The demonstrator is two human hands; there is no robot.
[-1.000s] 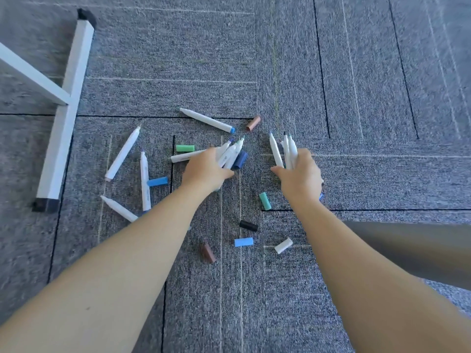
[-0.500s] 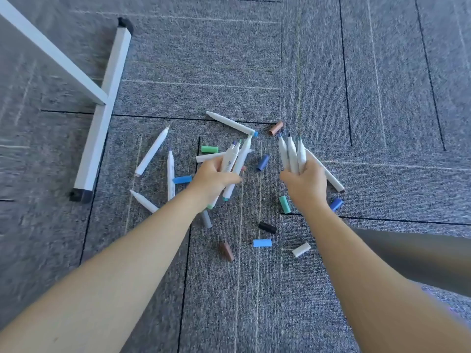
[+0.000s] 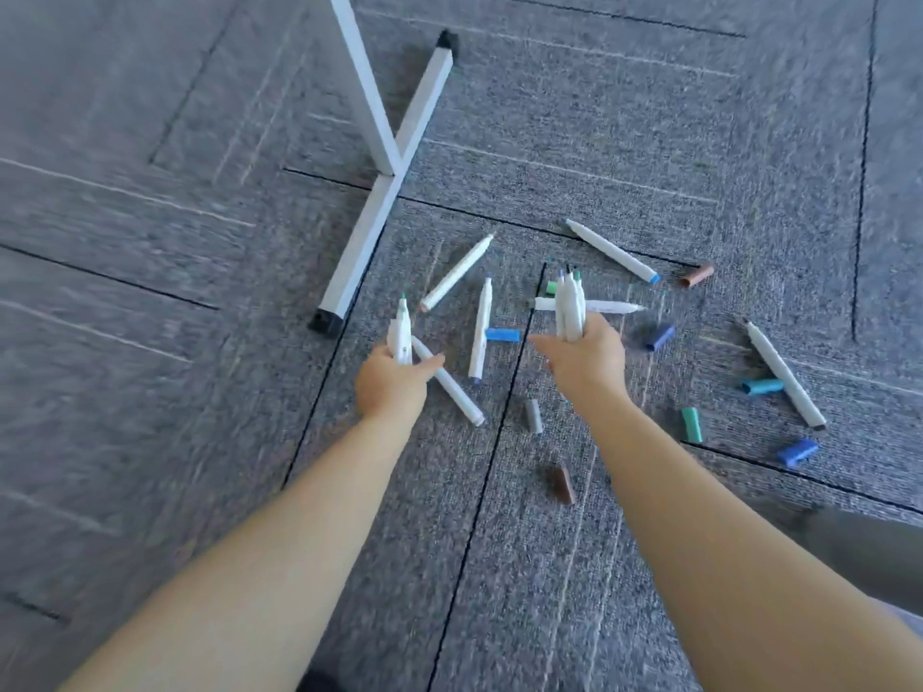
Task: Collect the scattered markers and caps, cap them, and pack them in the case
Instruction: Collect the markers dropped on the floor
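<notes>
**Asker:** Where are your hands, and what do they hold?

**Me:** Over the grey carpet floor (image 3: 624, 117), both arms reach forward. My left hand (image 3: 392, 387) is curled round a small bundle of uncapped white markers (image 3: 402, 334). My right hand (image 3: 584, 362) is clamped on a thicker bundle (image 3: 571, 307). Both bundles stand nearly upright with their long axes running away from me and their coloured tips pointing to the far side. I cannot count either bundle exactly.

**Asker:** And the loose ones?

**Me:** One marker (image 3: 452, 387) lies just beside my left hand, slanting from far-left to near-right; whether my fingers touch it I cannot tell. Another (image 3: 480, 332) lies between my hands, almost straight near-to-far. A third (image 3: 457, 272) slants toward the far right. One (image 3: 612, 249) lies far right, its blue end toward the near right. One (image 3: 784, 374) is well apart on the right. Caps are scattered about: a light blue cap (image 3: 502, 335), a grey cap (image 3: 533, 416), a brown cap (image 3: 563, 484), a green cap (image 3: 692, 424). No case is in view.

**Asker:** What could go wrong?

**Me:** I judge that with both hands full, reaching for another marker could loosen my hold and spill a bundle. Bare tips could also mark my skin or the carpet. The white frame leg (image 3: 374, 222) lies on the far left, where a knocked marker might roll beneath it.
</notes>
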